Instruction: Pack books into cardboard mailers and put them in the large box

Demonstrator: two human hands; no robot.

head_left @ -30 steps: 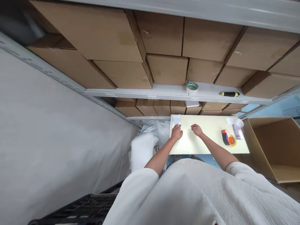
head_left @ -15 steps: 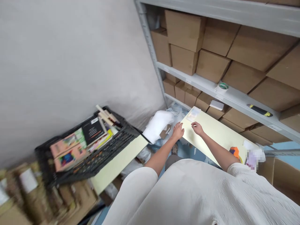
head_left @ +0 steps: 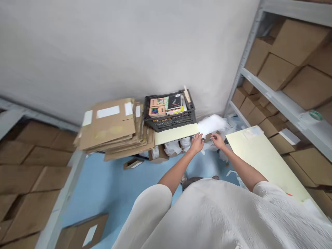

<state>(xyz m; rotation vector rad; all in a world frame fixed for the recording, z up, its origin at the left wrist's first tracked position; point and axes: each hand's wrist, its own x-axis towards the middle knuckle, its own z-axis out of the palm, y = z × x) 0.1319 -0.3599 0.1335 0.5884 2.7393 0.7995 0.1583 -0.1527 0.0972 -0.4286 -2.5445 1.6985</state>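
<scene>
My left hand [head_left: 197,143] is held out over the right end of a narrow pale-yellow board [head_left: 176,133], fingers apart, and I see nothing held in it. Whether it touches the board I cannot tell. Close to its right, my right hand [head_left: 218,141] has its fingertips pinched together; a small pale bit shows there, too small to name. Just beyond both hands lies a white soft-looking heap [head_left: 212,124]. On the narrow board stands a black plastic crate [head_left: 171,121] with several books [head_left: 174,102] in it.
Flattened cardboard boxes [head_left: 109,128] are stacked left of the crate. A wider pale table [head_left: 254,152] stands at my right, before a shelf rack [head_left: 275,88] full of cartons. Another carton rack [head_left: 28,155] stands left. A carton [head_left: 83,231] sits on the blue floor [head_left: 103,183].
My view has swung left, bringing the crate to the middle and the cardboard stack into sight. Both hands have moved from the wider table towards the narrow board.
</scene>
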